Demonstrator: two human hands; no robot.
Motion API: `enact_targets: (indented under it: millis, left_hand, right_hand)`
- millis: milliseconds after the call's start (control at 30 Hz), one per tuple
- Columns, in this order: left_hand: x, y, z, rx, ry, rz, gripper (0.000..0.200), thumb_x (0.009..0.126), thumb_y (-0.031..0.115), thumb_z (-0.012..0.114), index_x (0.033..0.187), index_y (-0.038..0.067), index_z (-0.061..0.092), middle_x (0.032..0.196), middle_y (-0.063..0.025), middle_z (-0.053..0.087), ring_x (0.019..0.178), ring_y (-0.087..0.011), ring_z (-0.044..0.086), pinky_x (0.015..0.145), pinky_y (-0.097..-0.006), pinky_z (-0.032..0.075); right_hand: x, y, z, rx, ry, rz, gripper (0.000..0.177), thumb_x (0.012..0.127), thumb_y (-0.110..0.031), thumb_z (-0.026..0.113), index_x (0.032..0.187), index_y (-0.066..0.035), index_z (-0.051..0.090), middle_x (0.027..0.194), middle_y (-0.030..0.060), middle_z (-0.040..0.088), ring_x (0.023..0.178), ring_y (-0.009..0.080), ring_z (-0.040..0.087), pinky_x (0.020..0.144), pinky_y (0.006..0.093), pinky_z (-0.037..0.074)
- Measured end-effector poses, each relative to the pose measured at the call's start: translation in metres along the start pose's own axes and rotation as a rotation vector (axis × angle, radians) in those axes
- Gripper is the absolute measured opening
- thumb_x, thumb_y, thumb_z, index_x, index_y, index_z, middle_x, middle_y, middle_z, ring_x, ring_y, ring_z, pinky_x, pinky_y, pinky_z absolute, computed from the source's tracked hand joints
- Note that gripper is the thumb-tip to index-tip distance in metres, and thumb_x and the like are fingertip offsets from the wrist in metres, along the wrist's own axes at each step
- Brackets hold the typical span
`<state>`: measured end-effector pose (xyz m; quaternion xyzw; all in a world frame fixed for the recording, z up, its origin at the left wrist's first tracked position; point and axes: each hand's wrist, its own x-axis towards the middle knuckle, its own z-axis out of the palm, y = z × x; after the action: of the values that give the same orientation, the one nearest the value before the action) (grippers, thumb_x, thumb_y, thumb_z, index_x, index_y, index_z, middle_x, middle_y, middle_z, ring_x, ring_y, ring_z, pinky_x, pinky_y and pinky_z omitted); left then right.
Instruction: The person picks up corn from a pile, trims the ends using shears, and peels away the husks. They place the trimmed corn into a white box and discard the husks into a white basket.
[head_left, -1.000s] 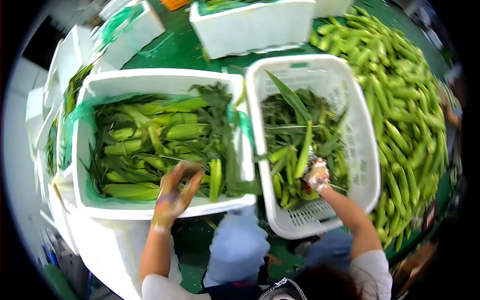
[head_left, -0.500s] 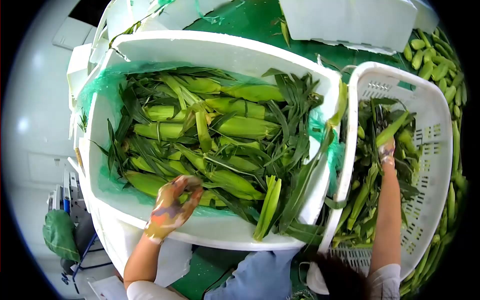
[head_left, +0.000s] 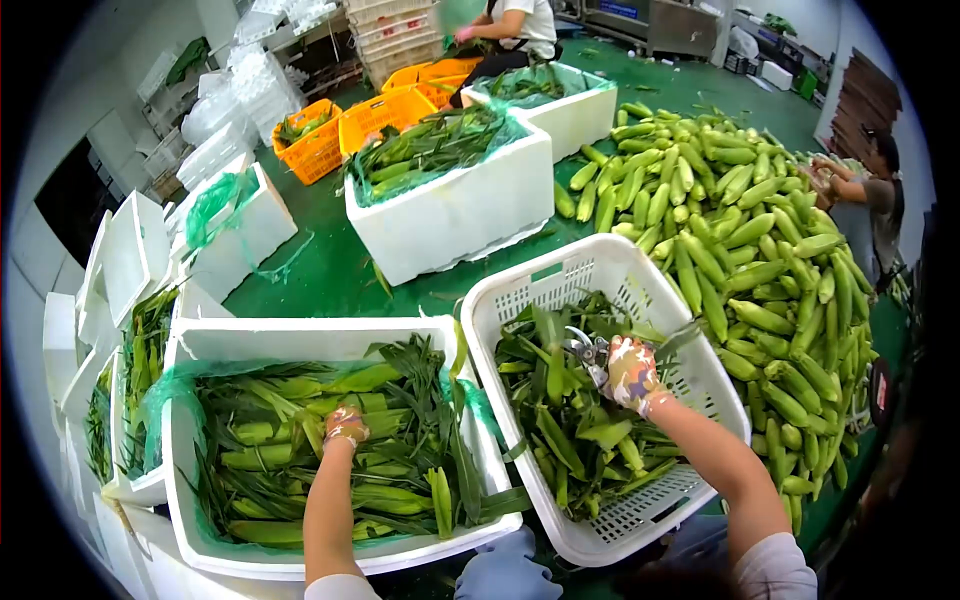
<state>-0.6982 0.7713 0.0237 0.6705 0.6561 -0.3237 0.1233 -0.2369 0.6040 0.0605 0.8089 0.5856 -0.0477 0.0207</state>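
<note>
Green floor (head_left: 330, 270) spreads through a packing room crowded with boxes. At lower left of the frame the left hand (head_left: 345, 425) sits among the corn ears (head_left: 255, 458) in a white foam box (head_left: 300, 335), fingers curled downward; whether they grip an ear cannot be told. Right of centre, the right hand (head_left: 632, 372) is closed around shears (head_left: 585, 350) above a white plastic basket (head_left: 545, 275) of husk trimmings. A corn heap (head_left: 760, 230) lies at right.

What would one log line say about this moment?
left hand: among corn ears in foam box | right hand: holding shears over white basket | corn pile beside basket
</note>
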Motion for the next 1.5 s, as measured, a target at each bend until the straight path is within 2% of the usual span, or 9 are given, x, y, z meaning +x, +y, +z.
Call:
enact_targets:
  millis: [200, 267, 333, 567, 800, 967, 1067, 1333, 1500]
  left_hand:
    - [-0.022, 0.000, -0.012, 0.162, 0.115, 0.021, 0.053, 0.075, 0.048, 0.065, 0.107, 0.006, 0.063, 0.108, -0.0120, 0.062, 0.092, -0.0224, 0.062, 0.072, -0.0352, 0.053]
    - [-0.022, -0.004, -0.017, 0.199, 0.011, 0.016, 0.057, 0.075, 0.055, 0.062, 0.103, 0.005, 0.065, 0.110, -0.0106, 0.061, 0.091, -0.0209, 0.062, 0.071, -0.0352, 0.053]
    - [-0.014, -0.017, -0.006, -0.335, -0.060, -0.189, 0.057, 0.076, 0.056, 0.060, 0.099, 0.004, 0.066, 0.110, -0.0107, 0.061, 0.089, -0.0210, 0.062, 0.071, -0.0359, 0.053]
    - [-0.015, -0.042, 0.020, -0.209, 0.033, -0.126, 0.060, 0.076, 0.044, 0.068, 0.115, 0.001, 0.056, 0.111, -0.0158, 0.060, 0.096, -0.0281, 0.059, 0.081, -0.0407, 0.051]
    - [-0.010, -0.042, 0.006, -0.184, -0.008, -0.113, 0.072, 0.066, 0.060, 0.070, 0.114, 0.009, 0.059, 0.118, -0.0122, 0.057, 0.104, -0.0291, 0.056, 0.091, -0.0411, 0.046]
    - [-0.031, -0.026, 0.014, 0.096, -0.201, 0.148, 0.094, 0.069, 0.075, 0.051, 0.138, 0.012, 0.035, 0.145, -0.0089, 0.030, 0.131, -0.0284, 0.031, 0.107, -0.0414, 0.029]
    - [-0.021, -0.002, 0.033, -0.223, -0.275, 0.159, 0.093, 0.076, 0.070, 0.047, 0.142, 0.008, 0.026, 0.148, -0.0120, 0.023, 0.134, -0.0293, 0.026, 0.107, -0.0433, 0.027]
    - [-0.098, 0.039, -0.004, 0.037, 0.003, 0.057, 0.079, 0.069, 0.067, 0.060, 0.123, 0.009, 0.053, 0.132, -0.0088, 0.048, 0.120, -0.0270, 0.047, 0.096, -0.0383, 0.041]
    - [-0.122, -0.043, -0.020, -0.296, 0.163, 0.166, 0.092, 0.060, 0.068, 0.067, 0.120, 0.000, 0.054, 0.125, -0.0197, 0.052, 0.116, -0.0326, 0.050, 0.097, -0.0397, 0.039]
  right_hand:
    - [-0.082, 0.023, -0.048, 0.490, 0.368, -0.057, 0.077, 0.063, -0.043, 0.077, 0.112, 0.004, 0.041, 0.103, 0.0174, 0.051, 0.097, 0.0309, 0.053, 0.085, 0.0426, 0.044]
    - [-0.096, 0.033, -0.051, 1.037, 0.159, 0.015, 0.064, 0.074, -0.037, 0.072, 0.114, 0.001, 0.040, 0.101, 0.0100, 0.050, 0.100, 0.0196, 0.053, 0.084, 0.0371, 0.047]
    - [-0.104, 0.026, -0.056, 1.577, 0.168, -0.018, 0.050, 0.081, -0.030, 0.067, 0.114, 0.000, 0.044, 0.105, 0.0103, 0.053, 0.100, 0.0178, 0.055, 0.086, 0.0350, 0.046]
    - [-0.117, 0.025, -0.084, 2.314, -0.117, -0.035, 0.050, 0.080, -0.032, 0.068, 0.116, -0.003, 0.048, 0.120, 0.0110, 0.052, 0.108, 0.0214, 0.052, 0.094, 0.0378, 0.043]
    - [-0.169, 0.020, -0.116, 1.531, 0.249, -0.098, 0.049, 0.076, -0.022, 0.073, 0.114, -0.004, 0.048, 0.113, 0.0088, 0.054, 0.098, 0.0185, 0.053, 0.090, 0.0337, 0.044]
    - [-0.167, 0.021, -0.095, 1.902, 0.178, 0.021, 0.054, 0.073, -0.024, 0.076, 0.112, -0.002, 0.047, 0.104, 0.0094, 0.056, 0.089, 0.0162, 0.056, 0.080, 0.0303, 0.049]
    - [-0.164, 0.027, -0.084, 1.862, 0.137, 0.031, 0.052, 0.074, -0.023, 0.076, 0.111, -0.002, 0.047, 0.104, 0.0093, 0.056, 0.091, 0.0161, 0.056, 0.080, 0.0309, 0.049]
    - [-0.163, 0.041, -0.050, 1.443, 0.411, 0.163, 0.057, 0.066, -0.030, 0.081, 0.103, -0.003, 0.048, 0.095, 0.0070, 0.051, 0.087, 0.0175, 0.049, 0.076, 0.0315, 0.044]
    - [-0.165, 0.045, -0.056, 1.374, 0.445, 0.139, 0.058, 0.067, -0.033, 0.081, 0.102, -0.002, 0.047, 0.090, 0.0058, 0.049, 0.081, 0.0144, 0.048, 0.069, 0.0297, 0.045]
